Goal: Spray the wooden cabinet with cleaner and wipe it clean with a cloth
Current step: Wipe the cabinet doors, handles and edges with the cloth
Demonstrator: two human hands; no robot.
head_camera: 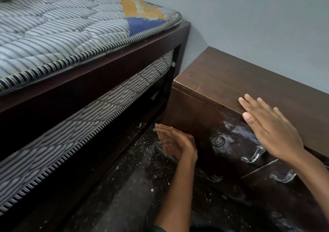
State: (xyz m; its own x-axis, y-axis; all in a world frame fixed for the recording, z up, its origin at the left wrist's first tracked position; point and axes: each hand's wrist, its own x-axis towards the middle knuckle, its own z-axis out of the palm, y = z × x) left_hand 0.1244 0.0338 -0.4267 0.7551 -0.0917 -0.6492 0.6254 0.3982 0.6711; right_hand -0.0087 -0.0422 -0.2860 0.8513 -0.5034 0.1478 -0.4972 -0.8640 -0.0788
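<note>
A striped mattress (62, 32) lies on a dark wooden bed frame (106, 66) that fills the left side, with a second striped mattress (89, 118) on the level below it. Between the bed and the cabinet runs a strip of dark floor (124, 187) speckled with pale crumbs.

The left hand (176, 142) reaches low to the bottom left corner of the wooden cabinet's (240, 82) front panel, where it lies over an orange checked cloth (161, 127). The fingers are lightly bent over the fabric, which shows above, beside and below them — whether they grip the cloth or merely press it to the wood cannot be told.

The cabinet stands against the grey wall (249, 18), its left side near the bed's end post. Pale wet streaks (236, 130) glisten on the upper part of its front.

The right hand (270, 128) rests flat on the front edge of the cabinet top — fingers straight and released, thumb hanging over the edge, holding nothing. Just below it, two clear handles (252, 156) sit on the front.
</note>
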